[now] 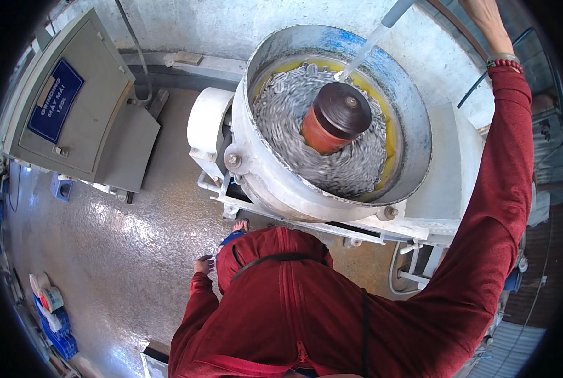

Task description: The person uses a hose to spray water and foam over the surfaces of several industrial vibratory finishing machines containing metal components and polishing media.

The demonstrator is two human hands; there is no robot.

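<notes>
In front of me stands a round vibratory finishing bowl (pixel 266 165), white outside with worn blue paint inside the rim. Blurred grey metal pieces (pixel 288 126) churn around its orange-red centre post, which carries a dark cap (pixel 343 108). From a grey pipe (pixel 397 12) at the top, a pale stream of water (pixel 364 50) falls onto the pieces beside the post. My right hand (pixel 483 22) is raised high at the upper right, its fingers cut off by the picture's edge. My left hand (pixel 204 264) hangs by my thigh, fingers loosely apart, holding nothing.
A grey control cabinet (pixel 99 126) with a blue sign stands at the left. The floor (pixel 118 252) looks wet. Blue crates and a tub (pixel 51 299) lie at the lower left. The bowl's white frame (pixel 357 232) runs close before my legs; a pale wall rises behind.
</notes>
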